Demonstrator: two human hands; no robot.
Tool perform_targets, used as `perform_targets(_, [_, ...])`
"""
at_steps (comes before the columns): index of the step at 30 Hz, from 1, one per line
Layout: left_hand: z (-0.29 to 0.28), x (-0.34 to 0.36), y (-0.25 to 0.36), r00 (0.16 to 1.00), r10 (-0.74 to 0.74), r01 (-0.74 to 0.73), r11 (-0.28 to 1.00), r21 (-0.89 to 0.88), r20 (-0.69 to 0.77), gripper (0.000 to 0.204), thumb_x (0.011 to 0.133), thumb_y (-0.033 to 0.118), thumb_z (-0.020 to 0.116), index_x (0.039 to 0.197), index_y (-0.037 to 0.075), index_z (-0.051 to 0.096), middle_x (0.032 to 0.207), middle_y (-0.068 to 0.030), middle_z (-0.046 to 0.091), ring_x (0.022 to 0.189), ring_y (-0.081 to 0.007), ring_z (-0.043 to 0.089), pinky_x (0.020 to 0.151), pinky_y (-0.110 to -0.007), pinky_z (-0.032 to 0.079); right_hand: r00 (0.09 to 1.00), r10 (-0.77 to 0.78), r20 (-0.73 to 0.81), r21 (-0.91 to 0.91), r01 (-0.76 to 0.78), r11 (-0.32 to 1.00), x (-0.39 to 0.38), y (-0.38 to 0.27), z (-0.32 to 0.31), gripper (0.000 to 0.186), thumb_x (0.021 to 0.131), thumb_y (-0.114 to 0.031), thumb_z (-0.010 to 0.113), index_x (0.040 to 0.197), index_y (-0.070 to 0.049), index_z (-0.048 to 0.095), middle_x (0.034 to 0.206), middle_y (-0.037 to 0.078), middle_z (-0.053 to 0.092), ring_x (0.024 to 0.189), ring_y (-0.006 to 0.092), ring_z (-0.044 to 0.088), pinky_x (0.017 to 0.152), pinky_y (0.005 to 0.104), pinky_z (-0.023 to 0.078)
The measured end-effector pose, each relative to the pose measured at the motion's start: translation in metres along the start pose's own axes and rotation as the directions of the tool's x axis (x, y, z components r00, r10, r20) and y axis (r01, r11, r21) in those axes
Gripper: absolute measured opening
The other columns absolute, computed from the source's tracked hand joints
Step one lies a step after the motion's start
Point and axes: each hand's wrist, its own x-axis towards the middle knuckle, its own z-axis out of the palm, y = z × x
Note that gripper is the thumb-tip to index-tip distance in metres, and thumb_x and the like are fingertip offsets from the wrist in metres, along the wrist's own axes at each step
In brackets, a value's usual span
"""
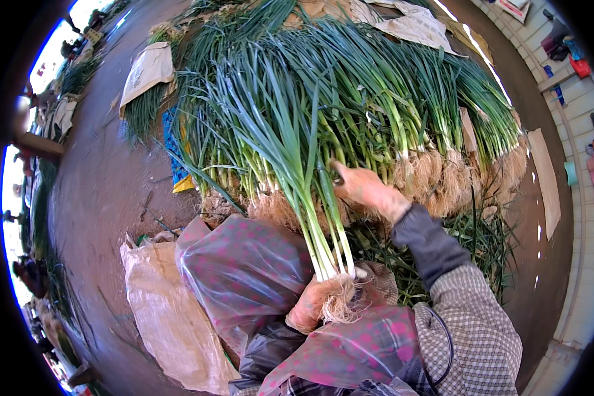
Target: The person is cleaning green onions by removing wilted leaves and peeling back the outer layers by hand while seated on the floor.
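My left hand [315, 305] is closed around the white root ends of a small bunch of green onions [315, 231], low in front of my lap. Their pale, stringy roots [340, 302] hang over the fingers, and the long green leaves fan out away from me. Partway up the bunch, my right hand [368, 190] has its fingers curled against a green onion leaf at the bunch's right side; the fingertips are partly hidden. Just beyond lies a large heap of green onions [376, 92], with bushy root ends [435, 175] toward me.
A patterned plastic sheet [244, 257] covers my lap, with a tan sack [168, 310] at its left. Loose green leaves [482, 244] lie on the right. Pale sacking [412, 26] rests over the heap's far side. A cardboard strip [544, 178] lies near the right wall [577, 198].
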Motion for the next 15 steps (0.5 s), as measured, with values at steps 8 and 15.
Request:
perform_targets(8, [0.002,-0.010,0.005,0.995,0.095,-0.095,0.988,-0.120,-0.002,0.065,0.088,0.007,0.056,0.145,0.010,0.025,0.099,-0.0111,0.059,0.062,-0.0104,0.053,0.052,-0.021,0.044,0.931,-0.070,-0.359,-0.393,-0.083,0.916,0.091,0.052,-0.130,0.023,0.092,-0.018,0.044,0.099,-0.015,0.066,0.084,0.006,0.065,0.072,0.0167,0.062,0.068,0.0328,0.052])
perform_targets(15, [0.002,-0.002,0.002,0.997,0.045,-0.050,0.996,-0.068,-0.062,0.063,0.088,0.009,0.057,0.143,0.007,0.028,0.100,-0.0103,0.059,0.069,-0.0114,0.055,0.058,-0.021,0.046,0.264,0.103,-0.959,0.162,0.212,0.964,-0.074,0.220,-0.268,0.031,0.095,-0.020,0.044,0.109,0.002,0.061,0.086,0.011,0.070,0.067,0.0149,0.065,0.064,0.0257,0.052])
